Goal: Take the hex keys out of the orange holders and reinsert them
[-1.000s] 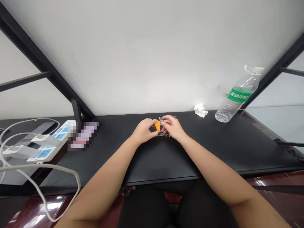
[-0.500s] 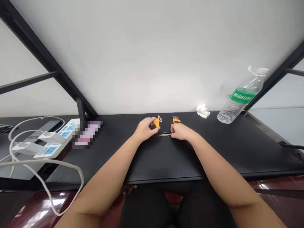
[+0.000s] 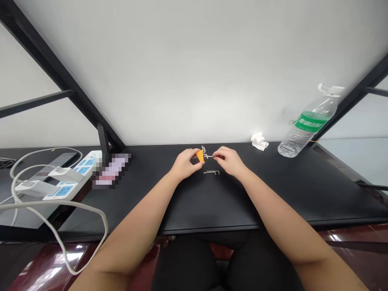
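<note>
My left hand (image 3: 184, 165) is closed on an orange holder (image 3: 200, 156), with bent metal hex keys (image 3: 204, 150) sticking out of its right side. Just to the right, my right hand (image 3: 228, 161) pinches a thin metal hex key (image 3: 210, 157), whose far end points at the holder. Below the two hands, a few loose L-shaped hex keys (image 3: 211, 172) lie on the black table (image 3: 209, 206). The second orange holder is not visible; my right hand covers the place where it lay.
A large water bottle (image 3: 307, 125) and a crumpled white tissue (image 3: 259, 141) stand by the wall at the right. At the left are a white power strip (image 3: 87, 165) with plugs, looping cables (image 3: 101, 218), a phone (image 3: 65, 159) and a blurred pinkish item (image 3: 112, 171).
My right hand has risen from the loose keys, now pinching one key near the holder. Fewer keys lie on the table. My left hand has barely moved.
</note>
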Motion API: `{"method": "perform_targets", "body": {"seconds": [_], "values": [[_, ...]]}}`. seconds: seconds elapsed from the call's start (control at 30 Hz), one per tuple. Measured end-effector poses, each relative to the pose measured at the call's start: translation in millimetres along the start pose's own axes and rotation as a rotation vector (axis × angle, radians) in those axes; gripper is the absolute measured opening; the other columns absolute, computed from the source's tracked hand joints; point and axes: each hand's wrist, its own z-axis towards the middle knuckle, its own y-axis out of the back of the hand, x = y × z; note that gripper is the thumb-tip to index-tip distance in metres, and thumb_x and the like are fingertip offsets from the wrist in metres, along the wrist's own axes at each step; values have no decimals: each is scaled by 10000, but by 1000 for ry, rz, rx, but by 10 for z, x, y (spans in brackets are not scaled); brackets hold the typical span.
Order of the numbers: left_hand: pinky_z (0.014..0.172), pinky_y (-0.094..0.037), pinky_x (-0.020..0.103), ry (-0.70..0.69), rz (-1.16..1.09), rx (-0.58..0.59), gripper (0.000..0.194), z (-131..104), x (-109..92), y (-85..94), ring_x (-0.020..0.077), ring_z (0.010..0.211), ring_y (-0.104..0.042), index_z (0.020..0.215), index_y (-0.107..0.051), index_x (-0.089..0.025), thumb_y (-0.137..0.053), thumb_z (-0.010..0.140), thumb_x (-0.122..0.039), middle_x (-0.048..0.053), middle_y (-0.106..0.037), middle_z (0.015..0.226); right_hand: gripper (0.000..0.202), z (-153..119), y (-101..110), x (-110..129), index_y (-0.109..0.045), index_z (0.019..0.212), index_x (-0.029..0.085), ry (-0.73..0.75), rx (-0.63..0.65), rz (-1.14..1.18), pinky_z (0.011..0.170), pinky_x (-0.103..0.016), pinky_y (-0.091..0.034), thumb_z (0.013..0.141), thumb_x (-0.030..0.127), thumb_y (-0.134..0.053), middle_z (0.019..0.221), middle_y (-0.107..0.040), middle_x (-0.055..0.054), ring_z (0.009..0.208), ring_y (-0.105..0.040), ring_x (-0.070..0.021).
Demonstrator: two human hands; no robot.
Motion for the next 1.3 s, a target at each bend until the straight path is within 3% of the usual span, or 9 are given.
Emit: {"method": "perform_targets", "body": {"seconds": [0.23, 0.77, 0.97, 1.1, 1.23, 1.3], "values": [[889, -602, 364, 28, -21, -26, 453, 0, 7, -11, 213, 935, -704, 1212, -673, -206, -760, 796, -365, 49, -732, 1057, 163, -13, 41, 31, -730, 915, 219, 58, -83, 31, 752, -323, -498, 916, 169, -575, 945, -676, -52, 825, -629, -186], [890, -606, 367, 16, -63, -21, 445, 3, -29, -11, 208, 922, -704, 1204, -675, -205, -751, 804, -385, 41, -728, 1009, 241, -35, -2, 75, -750, 993, 244, 147, -8, -11, 818, -341, -504, 974, 196, -515, 1016, -679, -72, 893, -637, -205], [912, -613, 378, -56, -97, 29, 473, -9, -11, -23, 208, 951, -702, 1233, -668, -213, -746, 808, -405, 51, -729, 1071, 233, -40, -35, 77, -737, 948, 235, 160, -10, -18, 834, -344, -494, 960, 176, -512, 1014, -663, -76, 894, -618, -202], [922, -607, 392, -65, -76, 53, 480, -15, -33, -40, 219, 973, -698, 1239, -666, -216, -749, 800, -392, 61, -726, 1102, 97, -42, -98, 104, -688, 834, 227, -2, -5, 61, 775, -336, -501, 886, 205, -609, 873, -657, -41, 790, -604, -184], [901, -598, 377, -88, -38, 87, 464, -12, -53, -47, 218, 963, -685, 1221, -668, -211, -755, 795, -376, 64, -726, 1092, 60, -36, -197, 137, -625, 858, 236, -337, 95, 438, 562, -289, -496, 846, 281, -663, 733, -643, 16, 596, -589, -148], [892, -594, 367, -88, -36, 81, 455, -9, -59, -42, 212, 955, -683, 1221, -666, -209, -749, 800, -359, 62, -725, 1082, 97, -30, -233, 151, -609, 882, 229, -417, 118, 606, 536, -271, -508, 837, 283, -677, 701, -641, 27, 574, -601, -137]]}}
